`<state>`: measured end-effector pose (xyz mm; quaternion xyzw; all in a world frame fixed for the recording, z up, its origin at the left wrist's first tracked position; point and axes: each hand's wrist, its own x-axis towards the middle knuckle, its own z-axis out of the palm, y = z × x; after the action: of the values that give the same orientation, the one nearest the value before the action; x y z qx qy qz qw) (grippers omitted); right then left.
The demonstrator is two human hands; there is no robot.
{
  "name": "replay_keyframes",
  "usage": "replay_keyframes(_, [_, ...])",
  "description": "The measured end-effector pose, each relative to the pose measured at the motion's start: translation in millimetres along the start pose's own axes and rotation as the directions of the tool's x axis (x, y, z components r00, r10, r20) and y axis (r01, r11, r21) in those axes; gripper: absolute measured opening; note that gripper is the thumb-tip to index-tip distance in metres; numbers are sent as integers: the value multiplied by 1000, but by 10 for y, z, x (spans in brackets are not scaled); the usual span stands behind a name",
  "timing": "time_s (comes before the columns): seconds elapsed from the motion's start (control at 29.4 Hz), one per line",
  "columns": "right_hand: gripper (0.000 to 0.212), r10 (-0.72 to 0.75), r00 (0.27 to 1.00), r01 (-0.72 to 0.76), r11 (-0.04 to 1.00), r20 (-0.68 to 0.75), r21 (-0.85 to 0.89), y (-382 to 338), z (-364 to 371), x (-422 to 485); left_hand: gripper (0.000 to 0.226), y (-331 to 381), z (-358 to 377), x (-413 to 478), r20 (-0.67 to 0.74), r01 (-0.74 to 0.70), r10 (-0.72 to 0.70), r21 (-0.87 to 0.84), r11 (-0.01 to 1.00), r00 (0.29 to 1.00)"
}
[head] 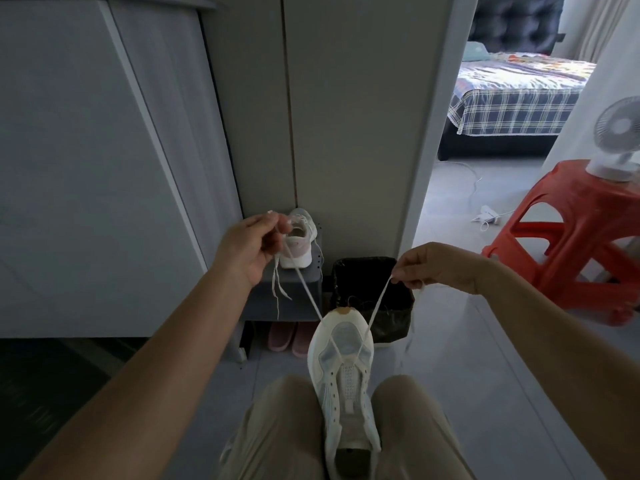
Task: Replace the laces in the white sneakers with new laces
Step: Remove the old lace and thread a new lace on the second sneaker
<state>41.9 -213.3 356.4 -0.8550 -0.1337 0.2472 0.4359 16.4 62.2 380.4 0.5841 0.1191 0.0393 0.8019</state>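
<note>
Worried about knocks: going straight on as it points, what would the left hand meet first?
Probably the white and pink sneaker on the grey stool, just beyond the left hand, though depth is unclear.

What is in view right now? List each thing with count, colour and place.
sneaker: one, white, between the knees, toe pointing away
lace: one, white, through the sneaker's front eyelets, both ends raised
grey bench: one, grey, against the wall
second sneaker: one, white and pink, on the bench
slippers: two, pink, under the bench
bin: one, black, right of the bench
stool: one, orange, far right
fan: one, white, on the stool
bed: one, checked cover, room beyond
left hand: one, pinches a lace end
right hand: one, pinches the other end
</note>
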Motion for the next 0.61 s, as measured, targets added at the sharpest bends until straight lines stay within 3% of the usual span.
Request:
replay_keyframes(0.2, [12, 81, 991, -46, 955, 107, -294, 36, 30, 18, 19, 96, -420, 181, -180, -97, 72, -132, 986, 981])
replay_keyframes(0.37, [14, 135, 969, -55, 935, 206, -350, 181, 247, 98, 19, 333, -934, 357, -290, -239, 144, -324, 915, 946])
replay_keyframes(0.48, [12, 131, 960, -30, 927, 249, -374, 126, 300, 144, 21, 341, -1035, 469, -268, -208, 130, -290, 934, 955])
replay_keyframes(0.61, [5, 82, 959, 21, 934, 271, -357, 31, 250, 224, 52, 132, -934, 585, -183, -114, 82, -176, 978, 980])
